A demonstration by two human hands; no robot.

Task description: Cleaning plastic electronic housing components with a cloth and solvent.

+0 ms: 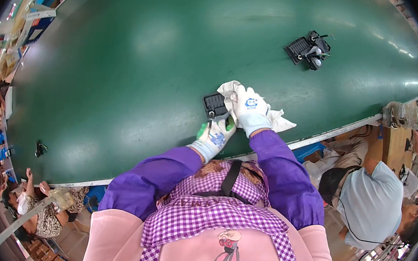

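Note:
My left hand [216, 136], in a white glove with green fingertips, grips the lower end of a black rectangular plastic part [215, 104] with a ribbed face. A small pale round piece shows near the part's lower edge. My right hand [250, 107], also gloved in white, closes over a crumpled white cloth [229, 89] just right of the part. More of that cloth trails out to the right under my wrist. Both hands are low over the green surface, close to its near edge. The fingertips of my right hand are partly hidden by the cloth.
A cluster of black plastic parts [307, 50] with light pieces lies at the far right of the green worktable [123, 70]. A small black item [40, 149] sits at the left. One person [372, 203] is seated at the right, another [50, 210] at the lower left.

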